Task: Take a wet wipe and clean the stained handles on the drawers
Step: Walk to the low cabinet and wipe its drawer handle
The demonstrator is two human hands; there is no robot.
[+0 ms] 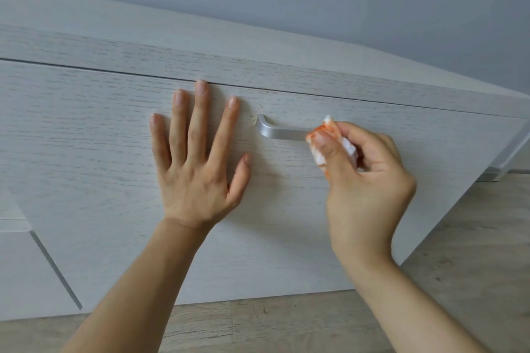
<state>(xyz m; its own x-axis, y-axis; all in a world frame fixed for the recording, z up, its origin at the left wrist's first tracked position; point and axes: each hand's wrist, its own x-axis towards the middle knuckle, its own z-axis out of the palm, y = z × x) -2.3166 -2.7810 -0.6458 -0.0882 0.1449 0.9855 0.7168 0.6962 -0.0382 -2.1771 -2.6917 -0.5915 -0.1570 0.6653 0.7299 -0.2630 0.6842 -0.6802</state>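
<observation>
Your left hand [198, 157] lies flat on the pale wood-grain drawer front [100, 135], fingers straight and spread apart, just left of the silver metal handle [279, 130]. Your right hand [364, 169] pinches a folded wet wipe [325, 135] between thumb and curled fingers, pressing it onto the handle's right part. The wipe is stained orange where it meets the metal. Small brownish specks mark the drawer front beside the handle's left end. Below, a wood-look floor [459, 252] shows.

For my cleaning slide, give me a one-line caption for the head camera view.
Left hand flat on the drawer front while the right hand rubs an orange-stained wet wipe along the metal handle.
</observation>
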